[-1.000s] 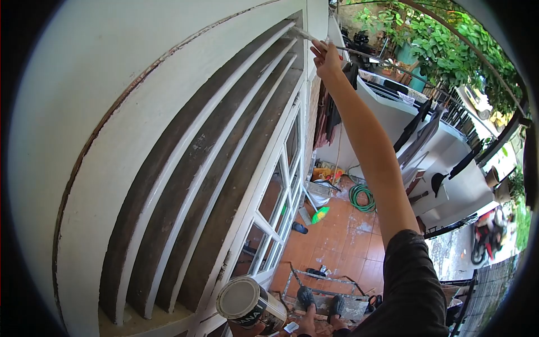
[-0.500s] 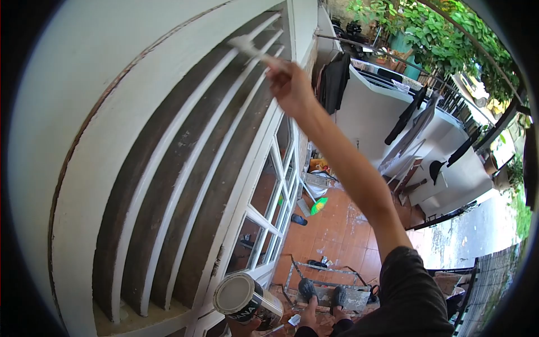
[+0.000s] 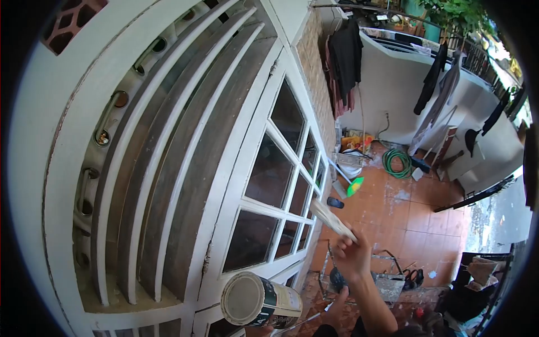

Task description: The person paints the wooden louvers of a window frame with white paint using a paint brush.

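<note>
Two hands in frame, one brush, one can. Right hand (image 3: 353,259), lower centre-right, has its fingers clamped on the lower end of the brush (image 3: 333,220). From those fingers we see the brush lie toward the upper left, its long axis slanting from upper left to lower right, free end pointing at the window panes (image 3: 272,168) in mid-frame. We cannot tell whether it touches the frame there.

Paint can (image 3: 262,301) sits lower left of the brush, well apart from it; its pale round end faces us, its body running rightward. Left hand (image 3: 259,331) is nearer the can: only a sliver shows beneath it at the bottom edge, so we cannot tell how its fingers close. White-edged slats (image 3: 168,121) fill the upper left.

Writing: a dark green label (image 3: 272,306) wraps the can, pale lettering turned partly away; we cannot read a full brand name. We find no other legible text.
</note>
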A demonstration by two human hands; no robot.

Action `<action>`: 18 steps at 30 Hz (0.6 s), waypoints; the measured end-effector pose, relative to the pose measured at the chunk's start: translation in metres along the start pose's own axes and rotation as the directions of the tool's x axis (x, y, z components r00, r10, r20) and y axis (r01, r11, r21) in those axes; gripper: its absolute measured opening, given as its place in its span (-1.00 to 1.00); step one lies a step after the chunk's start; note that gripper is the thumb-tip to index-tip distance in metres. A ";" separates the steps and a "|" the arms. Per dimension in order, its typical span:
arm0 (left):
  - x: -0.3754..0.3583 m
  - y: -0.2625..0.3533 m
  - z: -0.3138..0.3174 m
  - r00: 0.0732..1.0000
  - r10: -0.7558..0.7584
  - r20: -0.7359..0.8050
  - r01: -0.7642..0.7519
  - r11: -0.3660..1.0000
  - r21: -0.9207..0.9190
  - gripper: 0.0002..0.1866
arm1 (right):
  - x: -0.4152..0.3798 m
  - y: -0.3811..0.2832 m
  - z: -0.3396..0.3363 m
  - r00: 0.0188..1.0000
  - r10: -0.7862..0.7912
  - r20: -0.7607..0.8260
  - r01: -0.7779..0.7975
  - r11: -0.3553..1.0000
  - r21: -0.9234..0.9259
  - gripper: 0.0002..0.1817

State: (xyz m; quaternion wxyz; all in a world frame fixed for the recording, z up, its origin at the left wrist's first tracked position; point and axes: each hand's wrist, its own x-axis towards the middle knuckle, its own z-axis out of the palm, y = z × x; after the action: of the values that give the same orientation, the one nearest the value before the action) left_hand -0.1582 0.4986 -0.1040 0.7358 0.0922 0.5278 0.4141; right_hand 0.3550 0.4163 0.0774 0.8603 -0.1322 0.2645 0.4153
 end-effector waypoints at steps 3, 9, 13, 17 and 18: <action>0.006 -0.016 -0.019 0.949 -0.133 0.285 0.159 0.985 -0.068 -0.44 | -0.018 -0.017 -0.069 0.993 -0.010 -0.121 0.009 1.000 -0.014 -0.64; -0.134 -0.068 0.254 0.836 0.087 0.542 -0.252 0.938 0.238 -0.01 | -0.047 -0.050 -0.128 0.964 -0.074 -0.255 0.070 0.997 -0.023 -0.71; -0.155 -0.092 0.284 0.802 0.101 0.589 -0.307 0.916 0.260 0.08 | -0.059 -0.071 -0.138 0.954 -0.108 -0.281 0.106 0.994 -0.022 -0.70; -0.173 -0.110 0.290 0.814 0.131 0.566 -0.321 0.914 0.250 0.08 | -0.069 -0.089 -0.148 0.959 -0.109 -0.261 0.105 0.994 -0.029 -0.69; -0.178 -0.114 0.291 0.816 0.139 0.561 -0.328 0.911 0.251 0.08 | -0.071 -0.093 -0.152 0.963 -0.103 -0.250 0.099 0.995 -0.030 -0.69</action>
State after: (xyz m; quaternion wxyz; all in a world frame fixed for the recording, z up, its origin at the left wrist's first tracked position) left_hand 0.1304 0.3881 0.0792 0.7685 0.3923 0.3504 0.3644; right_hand 0.3392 0.2451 -0.0071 0.8387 -0.2045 0.3606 0.3531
